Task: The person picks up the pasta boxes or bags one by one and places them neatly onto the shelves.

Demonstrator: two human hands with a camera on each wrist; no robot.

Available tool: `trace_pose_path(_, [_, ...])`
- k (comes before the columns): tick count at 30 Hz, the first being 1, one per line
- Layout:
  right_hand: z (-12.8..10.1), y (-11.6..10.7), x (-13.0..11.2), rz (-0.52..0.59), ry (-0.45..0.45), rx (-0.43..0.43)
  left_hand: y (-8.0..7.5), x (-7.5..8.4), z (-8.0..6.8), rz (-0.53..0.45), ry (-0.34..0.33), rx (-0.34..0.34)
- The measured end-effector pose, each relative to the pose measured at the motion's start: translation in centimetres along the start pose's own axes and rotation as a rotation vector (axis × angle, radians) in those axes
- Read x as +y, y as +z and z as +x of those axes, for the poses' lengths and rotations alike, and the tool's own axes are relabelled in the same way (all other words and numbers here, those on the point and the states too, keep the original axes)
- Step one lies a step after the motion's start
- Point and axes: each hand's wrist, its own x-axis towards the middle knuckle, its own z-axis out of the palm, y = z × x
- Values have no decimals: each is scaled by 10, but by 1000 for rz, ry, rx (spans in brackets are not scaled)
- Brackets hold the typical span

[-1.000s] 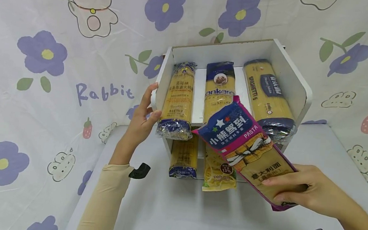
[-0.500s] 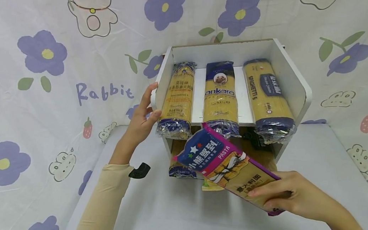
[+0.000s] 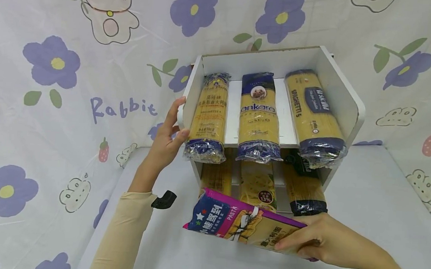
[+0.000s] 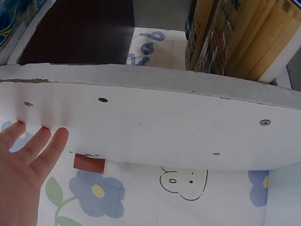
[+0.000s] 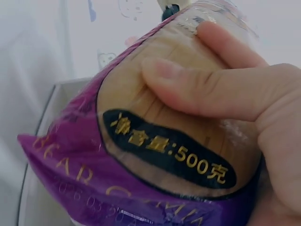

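In the head view my right hand [image 3: 324, 240] grips one end of a purple and blue pasta packet [image 3: 248, 220], held nearly level in front of the shelf's lower tier. The right wrist view shows my thumb across the packet's clear window [image 5: 127, 94]. My left hand [image 3: 166, 141] rests against the left side of a white two-tier shelf [image 3: 353, 94]. Straight fingertips [image 4: 59, 136] touch its outer side panel [image 4: 178, 127] in the left wrist view. Nearest that hand on the top tier lies a yellow spaghetti packet [image 3: 209, 113].
An Ankara pasta packet [image 3: 257, 121] and a La Skilla spaghetti packet [image 3: 316, 112] share the top tier. Below lie a yellow spaghetti packet [image 3: 216, 176], a noodle packet [image 3: 257, 183] and a dark-ended pasta packet [image 3: 305, 191]. A patterned cloth [image 3: 129, 74] hangs behind the white table [image 3: 381, 183].
My right hand has brought the pasta packet down and left from the top tier's front, turning it nearly level. The lower packets show again. My left hand has stayed in place.
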Motion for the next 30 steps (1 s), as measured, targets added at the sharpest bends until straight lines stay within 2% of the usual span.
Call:
trace_pose_path(6, [4, 12, 0, -69, -33, -38, 0, 1, 0, 9, -5, 0])
trace_pose_path(12, [8, 29, 5, -106, -146, -12, 0, 1, 0, 5, -18, -2])
trace_pose_path(17, [10, 41, 13, -123, -186, -12, 0, 1, -1, 4, -17, -3])
trace_pose_path(22, [11, 48, 20, -134, -157, -37, 0, 1, -1, -4, -9, 0])
trace_pose_path(30, [8, 55, 35, -91, -32, -90, 0, -1, 0, 7, -7, 3])
